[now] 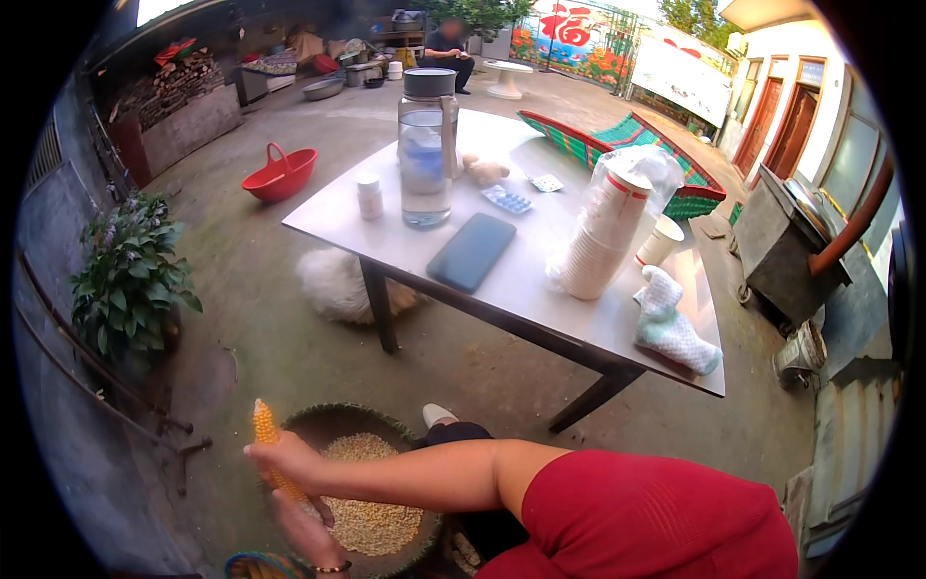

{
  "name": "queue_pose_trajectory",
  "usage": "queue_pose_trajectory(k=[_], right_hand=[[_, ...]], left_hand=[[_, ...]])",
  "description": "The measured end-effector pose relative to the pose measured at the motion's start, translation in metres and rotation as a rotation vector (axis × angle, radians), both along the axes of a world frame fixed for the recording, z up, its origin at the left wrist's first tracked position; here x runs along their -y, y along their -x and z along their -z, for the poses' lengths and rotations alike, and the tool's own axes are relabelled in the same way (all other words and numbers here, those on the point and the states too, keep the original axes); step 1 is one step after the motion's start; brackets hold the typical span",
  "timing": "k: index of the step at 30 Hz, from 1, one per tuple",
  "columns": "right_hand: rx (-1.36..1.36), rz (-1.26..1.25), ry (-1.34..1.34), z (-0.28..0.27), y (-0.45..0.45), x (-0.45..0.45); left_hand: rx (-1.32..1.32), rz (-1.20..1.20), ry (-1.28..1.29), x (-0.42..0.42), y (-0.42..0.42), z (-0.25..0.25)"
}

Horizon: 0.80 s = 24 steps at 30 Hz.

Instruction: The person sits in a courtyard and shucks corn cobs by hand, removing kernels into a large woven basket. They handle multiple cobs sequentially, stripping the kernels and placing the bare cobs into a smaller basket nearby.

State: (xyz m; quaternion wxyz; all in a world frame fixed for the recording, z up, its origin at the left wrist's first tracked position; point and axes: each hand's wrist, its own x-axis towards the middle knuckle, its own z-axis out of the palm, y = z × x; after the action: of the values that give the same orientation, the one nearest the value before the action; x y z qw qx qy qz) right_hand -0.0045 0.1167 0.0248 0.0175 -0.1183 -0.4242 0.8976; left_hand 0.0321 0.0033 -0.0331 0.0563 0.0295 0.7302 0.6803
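An ear of dried corn (266,427), yellow with kernels on its upper part, stands tilted at the lower left. My right hand (289,463) is closed around its middle. Just below, my left hand (307,532), with a beaded bracelet at the wrist, is at the cob's lower end, where kernels look stripped; its fingers are partly hidden. Both hands are over the left side of a round, dark basket (340,414) that holds loose corn kernels (376,517). The rim of a colourful woven basket (264,564) shows at the bottom edge.
Ahead stands a table (340,217) with a water bottle (427,159), a phone (472,252), stacked paper cups (604,239) and pill packs. A fluffy white animal (336,286) lies beneath it. A red basket (282,174) is on the ground; a person (448,54) sits far back.
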Motion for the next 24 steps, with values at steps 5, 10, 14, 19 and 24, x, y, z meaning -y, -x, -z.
queue_pose_trajectory(k=[5,10,14,19,24], right_hand=[[0.011,-0.081,0.026,-0.006,-0.003,-0.005],[0.022,-0.093,0.075,-0.003,-0.004,-0.002],[-0.006,-0.131,0.078,-0.004,-0.002,0.0],[-0.052,-0.171,0.111,-0.008,-0.001,0.0],[-0.138,-0.268,0.148,0.001,0.002,-0.003]], left_hand=[[-0.063,0.119,-0.053,-0.005,-0.003,-0.001],[0.006,0.087,-0.086,-0.016,-0.022,-0.03],[-0.012,-0.016,-0.107,-0.017,-0.023,-0.026],[-0.046,0.037,-0.118,-0.001,-0.006,0.0],[-0.08,-0.013,-0.146,-0.002,-0.002,0.008]])
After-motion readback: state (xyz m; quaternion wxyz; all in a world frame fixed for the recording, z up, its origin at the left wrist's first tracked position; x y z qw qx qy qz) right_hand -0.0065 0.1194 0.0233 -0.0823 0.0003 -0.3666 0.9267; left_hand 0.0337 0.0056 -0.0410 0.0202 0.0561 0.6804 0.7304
